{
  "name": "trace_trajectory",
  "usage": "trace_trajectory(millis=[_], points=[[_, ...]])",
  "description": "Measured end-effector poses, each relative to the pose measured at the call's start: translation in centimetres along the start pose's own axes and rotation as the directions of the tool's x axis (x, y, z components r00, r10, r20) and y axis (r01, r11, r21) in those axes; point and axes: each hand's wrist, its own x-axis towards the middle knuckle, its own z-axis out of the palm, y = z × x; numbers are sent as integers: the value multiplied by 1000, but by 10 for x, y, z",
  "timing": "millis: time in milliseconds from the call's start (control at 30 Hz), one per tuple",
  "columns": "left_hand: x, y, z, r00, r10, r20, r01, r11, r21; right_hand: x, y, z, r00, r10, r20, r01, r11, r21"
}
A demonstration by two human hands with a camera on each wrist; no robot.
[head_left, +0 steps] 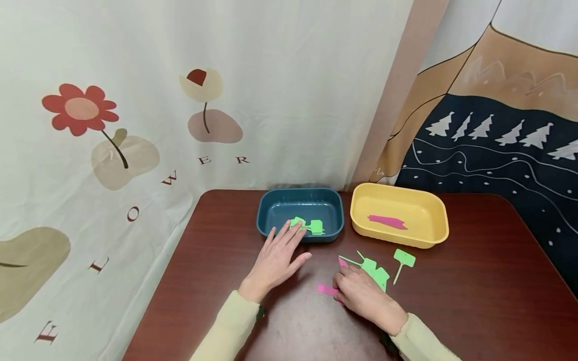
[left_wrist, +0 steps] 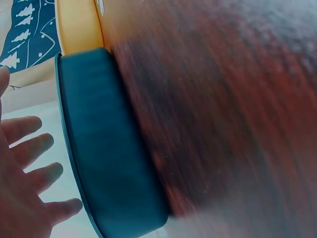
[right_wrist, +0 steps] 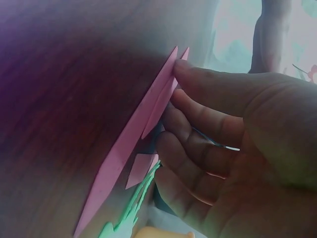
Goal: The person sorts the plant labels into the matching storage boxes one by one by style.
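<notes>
Pink strips [right_wrist: 128, 139] are lying flat against or just off the desk [head_left: 469, 281] under the right hand [head_left: 361, 293]; exact contact is hard to tell. That hand is curling narrowly, its thumb and fingertips apparently pinching the strips near one end. Two strips are sitting almost parallel there, so the fingers could be catching both when only one is wanted, or a smooth, thin edge could be slipping free.

Just beside the knuckles, a cluster of green tags [head_left: 381, 277] is resting, partly hidden behind the hand. Their thin stems are crossing close to the pink ends, so a lift could be dragging a green tag along and mixing the colours. A lone green tag [head_left: 404, 257] is lying a little apart, at less risk.

Farther out, the left hand [head_left: 277, 258] is spreading wide over the near rim of the blue tray [head_left: 289, 208], holding nothing visible. Its fingertips are reaching over green pieces [head_left: 317, 227] inside; whether they are touching is unclear, but a careless sweep could be scattering those. The yellow tray [head_left: 415, 215] is holding one pink piece [head_left: 388, 222]; a hurried drop there could be missing the rim.
</notes>
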Motion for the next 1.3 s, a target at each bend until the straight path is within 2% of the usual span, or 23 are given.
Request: trace_trajectory(millis=[167,467,733,1033,1300], points=[[-3,-1,-1,1000,-2,-4,2,1000,12,2,1,-4,999,-12,36,11,1000,18],[-3,0,-3,1000,-9,14,9,1000,5,0,1,-6,995,-14,101,-3,986,167],[-3,0,-1,1000,-5,7,5,1000,0,-4,5,-19,999,5,49,-17,968,250],[-2,2,1,1000,14,0,-14,1000,-17,-11,17,-33,991,130,-12,-121,950,287],[4,7,2,999,40,6,-40,999,-10,-23,36,-53,952,302,-55,-271,910,313]])
